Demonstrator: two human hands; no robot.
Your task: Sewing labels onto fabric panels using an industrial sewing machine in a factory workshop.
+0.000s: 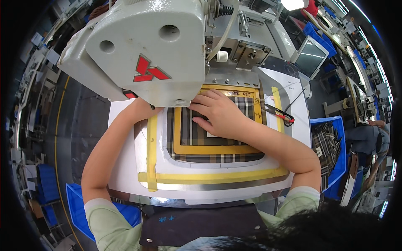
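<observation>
A pale grey sewing machine head (125,46) overhangs the work and hides part of both hands. Beneath it lies dark plaid fabric (188,137), with a yellow rectangular frame (217,149) on top. My right hand (220,113) rests palm down over the fabric inside the frame, thumb apart and fingers stretched toward the machine head. A small white piece (211,135) peeks out below that palm. Of my left hand (147,109) only the wrist and back show at the frame's left; its fingers are behind the machine head.
Black-and-red snips (279,113) lie right of the frame. Yellow tape (217,178) borders the white work surface. A blue bin (341,125) of plaid pieces stands at right, another blue bin (75,205) at lower left. A screen (310,57) sits far right; a person (368,138) is beyond.
</observation>
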